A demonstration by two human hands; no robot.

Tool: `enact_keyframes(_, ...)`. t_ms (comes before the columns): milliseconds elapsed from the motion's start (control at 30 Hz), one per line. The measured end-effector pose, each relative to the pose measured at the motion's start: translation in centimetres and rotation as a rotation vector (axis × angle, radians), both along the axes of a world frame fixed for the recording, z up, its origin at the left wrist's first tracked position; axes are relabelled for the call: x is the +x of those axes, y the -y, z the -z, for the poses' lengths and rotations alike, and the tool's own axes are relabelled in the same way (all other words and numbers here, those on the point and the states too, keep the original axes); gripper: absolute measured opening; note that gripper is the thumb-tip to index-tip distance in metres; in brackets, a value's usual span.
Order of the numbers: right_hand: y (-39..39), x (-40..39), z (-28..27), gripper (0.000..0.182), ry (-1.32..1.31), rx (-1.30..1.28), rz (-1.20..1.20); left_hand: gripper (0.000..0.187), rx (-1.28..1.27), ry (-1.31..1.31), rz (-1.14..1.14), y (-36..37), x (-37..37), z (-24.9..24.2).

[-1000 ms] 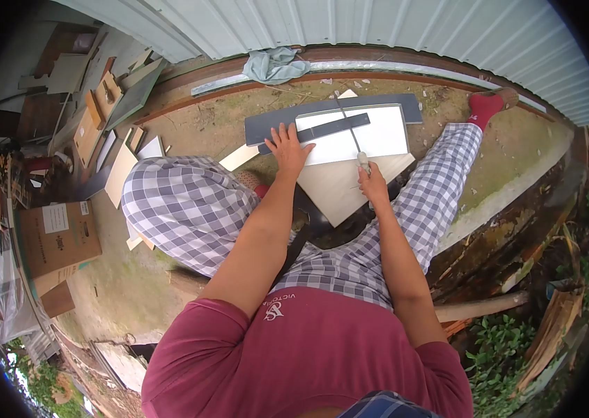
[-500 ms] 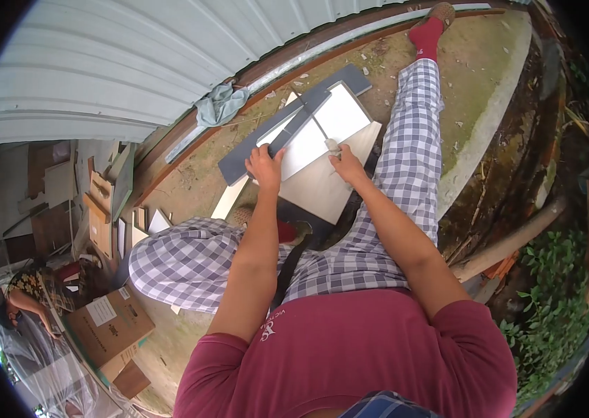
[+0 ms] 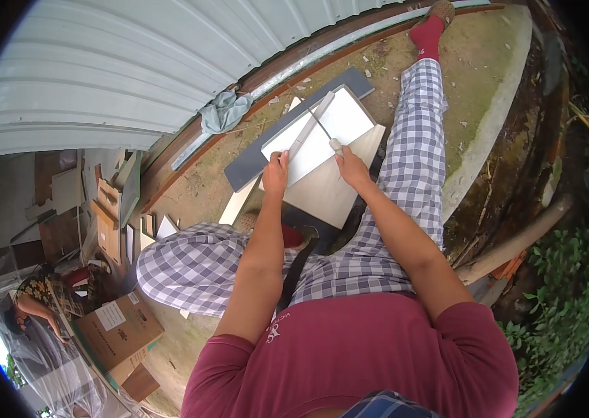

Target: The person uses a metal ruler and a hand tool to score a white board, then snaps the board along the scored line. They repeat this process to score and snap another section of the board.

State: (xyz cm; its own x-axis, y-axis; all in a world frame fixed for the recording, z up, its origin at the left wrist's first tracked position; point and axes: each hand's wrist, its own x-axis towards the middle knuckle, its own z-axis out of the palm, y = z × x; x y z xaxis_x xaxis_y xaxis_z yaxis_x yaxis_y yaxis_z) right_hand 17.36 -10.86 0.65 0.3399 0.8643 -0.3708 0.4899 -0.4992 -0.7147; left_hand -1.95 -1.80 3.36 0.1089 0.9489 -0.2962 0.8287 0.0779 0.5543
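Observation:
In my right hand (image 3: pixel 353 168) is the pale handle of a screwdriver-like tool (image 3: pixel 336 145), its long thin shaft pointing up and left over a white board (image 3: pixel 347 120). My left hand (image 3: pixel 276 173) is closed round the near end of a narrow grey strip (image 3: pixel 310 127), which slants across the white board. Beneath lie a beige wood-grain board (image 3: pixel 340 187) and a long dark grey board (image 3: pixel 242 168). The boards rest between my legs. The fingers' far sides are hidden.
Corrugated metal sheeting (image 3: pixel 134 63) rises ahead, with a grey cloth (image 3: pixel 225 111) at its base. Wood offcuts (image 3: pixel 105 216) and a cardboard box (image 3: pixel 117 327) stand to the left, near another person (image 3: pixel 40 306). A log (image 3: pixel 517 240) and plants (image 3: pixel 559 279) are at right.
The narrow strip has turned from its dark face to a lighter, thinner side, with my left hand now wrapped round its end. The tool's shaft has shifted slightly, and the view has moved a little.

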Motion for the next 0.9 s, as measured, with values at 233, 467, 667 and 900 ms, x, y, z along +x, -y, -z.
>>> enact_keyframes(233, 0.2, -0.3, -2.4, 0.036, 0.115, 0.024, -0.025, 0.039, 0.285, -0.035, 0.175, 0.0, 0.0, 1.0)
enact_keyframes(467, 1.1, -1.9, -3.1, 0.036, 0.149, 0.102, -0.142, 0.03, 0.445, -0.085, 0.172, -0.8, 1.5, 0.7)
enact_keyframes(667, 1.7, -1.6, -3.9, 0.038, 0.113, 0.07, -0.165, 0.03, 0.474, -0.168, 0.055, 0.9, -0.1, 1.5)
enact_keyframes(900, 0.6, -2.1, -3.4, 0.038, 0.093, -0.003, -0.189, 0.03, 0.467, -0.095, 0.03, 1.1, -0.3, 2.9)
